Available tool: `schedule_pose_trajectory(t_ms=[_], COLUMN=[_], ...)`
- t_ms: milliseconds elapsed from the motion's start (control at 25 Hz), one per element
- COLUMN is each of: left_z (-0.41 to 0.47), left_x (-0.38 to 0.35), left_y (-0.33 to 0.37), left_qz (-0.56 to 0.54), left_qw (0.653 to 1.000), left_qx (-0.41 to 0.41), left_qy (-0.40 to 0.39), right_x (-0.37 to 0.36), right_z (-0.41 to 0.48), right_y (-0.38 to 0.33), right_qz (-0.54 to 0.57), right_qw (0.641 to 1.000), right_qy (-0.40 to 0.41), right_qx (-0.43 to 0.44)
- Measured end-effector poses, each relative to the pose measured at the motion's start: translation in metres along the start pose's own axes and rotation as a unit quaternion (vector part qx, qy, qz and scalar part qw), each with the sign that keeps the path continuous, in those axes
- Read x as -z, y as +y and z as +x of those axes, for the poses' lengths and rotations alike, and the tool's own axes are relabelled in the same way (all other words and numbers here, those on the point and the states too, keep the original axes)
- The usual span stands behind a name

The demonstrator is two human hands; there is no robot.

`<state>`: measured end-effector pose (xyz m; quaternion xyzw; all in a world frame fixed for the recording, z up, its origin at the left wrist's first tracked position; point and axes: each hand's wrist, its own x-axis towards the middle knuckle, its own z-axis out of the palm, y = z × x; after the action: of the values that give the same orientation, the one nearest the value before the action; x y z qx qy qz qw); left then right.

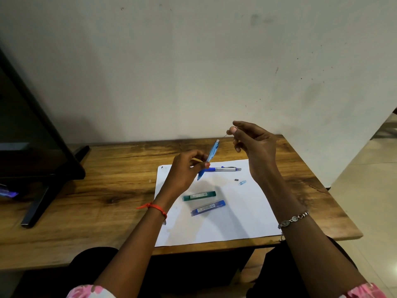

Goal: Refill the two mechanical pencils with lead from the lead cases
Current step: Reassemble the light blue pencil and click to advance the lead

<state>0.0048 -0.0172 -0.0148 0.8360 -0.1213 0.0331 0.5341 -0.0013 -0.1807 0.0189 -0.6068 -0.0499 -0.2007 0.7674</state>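
A wooden desk (120, 168) against a pale wall carries a white sheet (236, 211); my left hand (184, 171) pinches the light-blue pencil (211, 155), open end tilted toward one o'clock; my right hand (255, 147) nips a thin lead (225, 135) just beyond it; brittle, I judge, so hold it near the tip, lightly.

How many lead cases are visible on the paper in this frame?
2. The green lead case lies on the white paper near its middle; the blue lead case lies just in front of it, closer to the person. None appears hidden.
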Motion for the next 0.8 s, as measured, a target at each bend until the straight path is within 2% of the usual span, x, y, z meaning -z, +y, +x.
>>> schedule_pose_trajectory(t_ms=[800], left_z=[-0.0031], left_x=[0.0001], left_y=[0.0031], left_qz=[0.01], left_qw=[1.0], left_qx=[-0.004], left_qy=[-0.019], right_x=[0.0035], right_z=[0.0015], right_y=[-0.0028], right_qz=[-0.024], right_qw=[1.0], right_qy=[-0.005], right_qx=[0.016])
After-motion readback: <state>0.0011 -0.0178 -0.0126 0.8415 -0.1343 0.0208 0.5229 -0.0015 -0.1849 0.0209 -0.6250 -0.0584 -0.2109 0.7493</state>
